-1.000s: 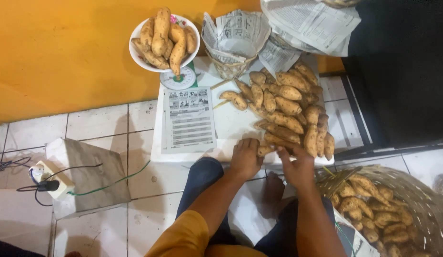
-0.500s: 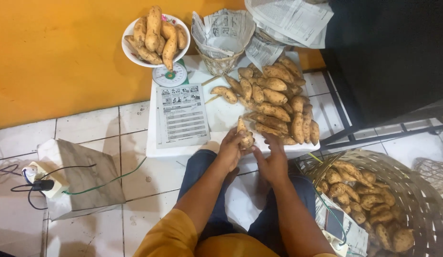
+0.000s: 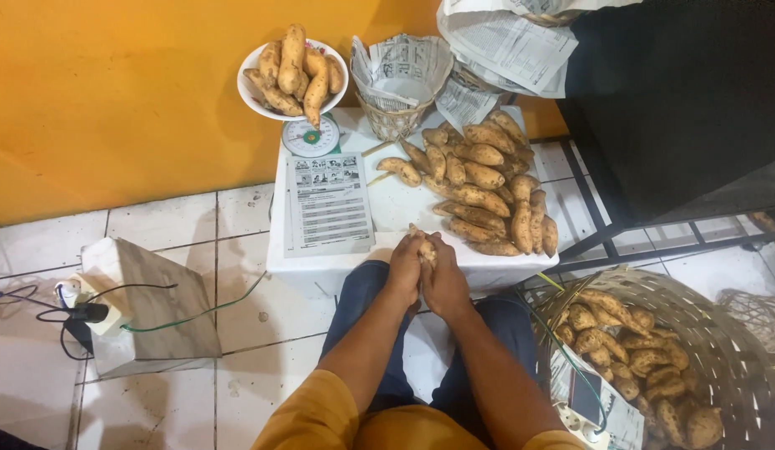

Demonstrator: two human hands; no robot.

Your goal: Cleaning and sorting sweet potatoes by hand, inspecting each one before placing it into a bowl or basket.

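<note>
Sitting on the tiled floor, we see our own legs in dark trousers (image 3: 379, 333) and both forearms reaching forward from orange sleeves (image 3: 321, 412).

Hands: left hand (image 3: 404, 268) and right hand (image 3: 444, 279) are pressed side by side at the near edge of the white table (image 3: 387, 204). Together they clasp one sweet potato (image 3: 422, 247); only its pale tip shows above and between the fingers. Fingers of both hands are curled and closed tight around it; thumbs cannot be told apart from this angle.

Near right: a wicker basket (image 3: 721, 333) on the floor, lined with newspaper and holding many sweet potatoes. A green cord runs over its near rim.

Near left: a white box (image 3: 146, 304) on the tiles, with a power strip (image 3: 75, 308) and dark cables beside it.

On the table, beyond the hands: a printed sheet (image 3: 329, 204) lies flat on the left half. A pile of sweet potatoes (image 3: 487, 187) covers the right half, reaching to the right edge. One loose potato (image 3: 402, 170) lies apart, between the sheet and the pile.

Far edge: a kitchen scale (image 3: 311, 137) with a round dial carries a white bowl (image 3: 247, 87) heaped with sweet potatoes. Just beside it stands a small woven basket (image 3: 396, 121) lined with newspaper. More newspaper (image 3: 508, 46) lies further right. An orange wall (image 3: 112, 92) stands behind, and a black metal frame (image 3: 621, 225) stands to the right.
</note>
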